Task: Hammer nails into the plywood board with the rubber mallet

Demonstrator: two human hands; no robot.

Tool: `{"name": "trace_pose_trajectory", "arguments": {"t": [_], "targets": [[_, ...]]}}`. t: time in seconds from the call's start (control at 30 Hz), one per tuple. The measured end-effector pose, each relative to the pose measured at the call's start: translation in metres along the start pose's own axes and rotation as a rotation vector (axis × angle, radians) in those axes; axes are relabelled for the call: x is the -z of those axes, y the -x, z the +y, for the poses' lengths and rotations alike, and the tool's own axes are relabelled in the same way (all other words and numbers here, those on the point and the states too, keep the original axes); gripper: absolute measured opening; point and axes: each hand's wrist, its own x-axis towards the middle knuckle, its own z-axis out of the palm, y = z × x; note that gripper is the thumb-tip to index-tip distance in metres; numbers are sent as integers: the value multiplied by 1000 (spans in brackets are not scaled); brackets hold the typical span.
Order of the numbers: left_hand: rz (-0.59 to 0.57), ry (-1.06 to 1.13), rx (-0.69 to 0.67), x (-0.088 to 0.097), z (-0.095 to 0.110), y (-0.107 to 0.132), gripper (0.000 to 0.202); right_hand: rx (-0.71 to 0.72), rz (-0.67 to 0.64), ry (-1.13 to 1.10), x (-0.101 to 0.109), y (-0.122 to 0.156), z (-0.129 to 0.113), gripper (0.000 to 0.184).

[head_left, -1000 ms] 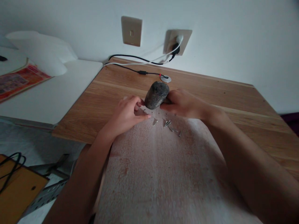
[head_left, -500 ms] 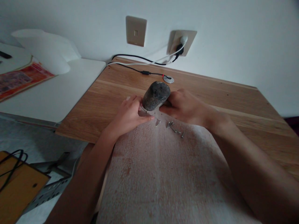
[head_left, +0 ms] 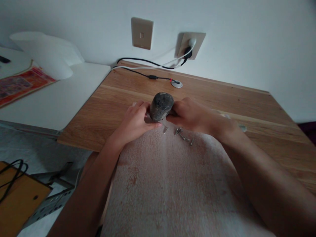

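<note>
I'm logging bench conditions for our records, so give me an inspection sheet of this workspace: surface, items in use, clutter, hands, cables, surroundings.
Surface: a wooden desk, with a worn, pale board partly over it.
Items in use: a hammer with a scuffed dark head; loose nails or screws lie on the board, too small to tell which.
Clutter: a red printed sheet and white roll at left.
Hands: the right hand grips the hammer; the left hand is beside its head, fingertips partly hidden.
Cables: a black cable and white cable run to the wall socket.
Surroundings: a wall behind, a white table at left.
</note>
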Motion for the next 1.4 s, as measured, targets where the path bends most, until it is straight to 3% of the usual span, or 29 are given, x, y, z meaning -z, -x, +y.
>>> {"name": "trace_pose_trajectory", "arguments": {"t": [0.17, 0.37, 0.53, 1.4], "targets": [[10, -90, 37, 1, 2, -1, 43, -29, 54, 8, 3, 1, -1, 20], [2, -56, 14, 1, 2, 0, 43, -18, -1, -10, 1, 0, -1, 20], [11, -90, 18, 2, 3, 0, 43, -25, 61, -8, 0, 0, -1, 19], [5, -63, -2, 0, 2, 0, 47, -5, 35, 33, -1, 0, -2, 20]]}}
